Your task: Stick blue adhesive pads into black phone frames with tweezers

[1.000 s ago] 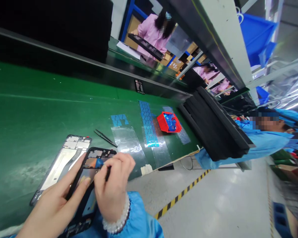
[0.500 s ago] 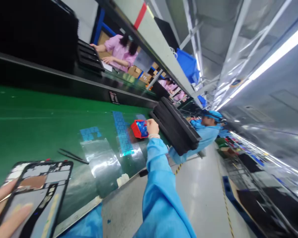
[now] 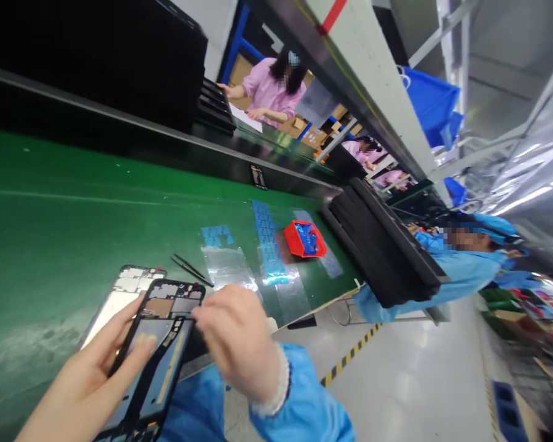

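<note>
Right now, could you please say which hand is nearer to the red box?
Right: in view, the right hand sits below and left of the red box; the left hand, holding the phone, is farther left.

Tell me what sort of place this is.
Likely an electronics assembly workshop: an opened phone-like device in the left hand, a long green workbench, and yellow-and-black floor tape.

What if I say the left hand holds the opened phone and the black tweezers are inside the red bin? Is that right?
Not quite: the black tweezers aren't inside the red bin. The head view shows them lying on the green table. The left hand does hold the opened phone.
</note>
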Motion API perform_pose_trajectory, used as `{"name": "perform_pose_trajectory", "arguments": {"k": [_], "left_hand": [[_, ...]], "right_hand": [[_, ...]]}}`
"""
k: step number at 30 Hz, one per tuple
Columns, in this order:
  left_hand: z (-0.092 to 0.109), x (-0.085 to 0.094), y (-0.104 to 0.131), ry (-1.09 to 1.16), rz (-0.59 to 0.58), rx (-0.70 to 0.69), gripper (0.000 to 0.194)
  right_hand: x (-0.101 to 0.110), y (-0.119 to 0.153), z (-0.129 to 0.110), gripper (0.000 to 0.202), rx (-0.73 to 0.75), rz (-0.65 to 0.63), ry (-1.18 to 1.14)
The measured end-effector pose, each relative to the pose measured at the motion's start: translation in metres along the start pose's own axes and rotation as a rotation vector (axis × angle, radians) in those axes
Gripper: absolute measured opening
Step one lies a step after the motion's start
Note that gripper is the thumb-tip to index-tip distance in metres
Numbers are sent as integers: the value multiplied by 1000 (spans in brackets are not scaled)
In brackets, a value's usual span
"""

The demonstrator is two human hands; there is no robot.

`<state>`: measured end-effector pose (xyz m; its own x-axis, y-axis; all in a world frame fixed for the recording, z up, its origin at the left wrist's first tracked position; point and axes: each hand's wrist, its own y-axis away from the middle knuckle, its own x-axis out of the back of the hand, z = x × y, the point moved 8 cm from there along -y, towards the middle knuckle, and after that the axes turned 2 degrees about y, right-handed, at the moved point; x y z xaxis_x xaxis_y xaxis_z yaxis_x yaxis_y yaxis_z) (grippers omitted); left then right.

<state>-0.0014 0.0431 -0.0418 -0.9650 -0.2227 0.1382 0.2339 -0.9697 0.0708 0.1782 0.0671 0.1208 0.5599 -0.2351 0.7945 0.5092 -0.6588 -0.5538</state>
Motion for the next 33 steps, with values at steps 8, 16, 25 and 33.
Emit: {"name": "perform_pose_trajectory", "arguments": {"k": [8,16,25,33], "left_hand": [[30,-5,9,58,-58,-117,50],[19,-11,13,-19,-130,-127,49],[11,4,5,223,-62,203,69],[2,-3,8,313,-48,356,75]], "right_hand": [[-39,-1,-35,19,186,-32,271],[-37,-5,-27,22,417,-197,131],[-30,7,35,22,-310,8,7],[-113,15,74,15,-410,-345,289]]}}
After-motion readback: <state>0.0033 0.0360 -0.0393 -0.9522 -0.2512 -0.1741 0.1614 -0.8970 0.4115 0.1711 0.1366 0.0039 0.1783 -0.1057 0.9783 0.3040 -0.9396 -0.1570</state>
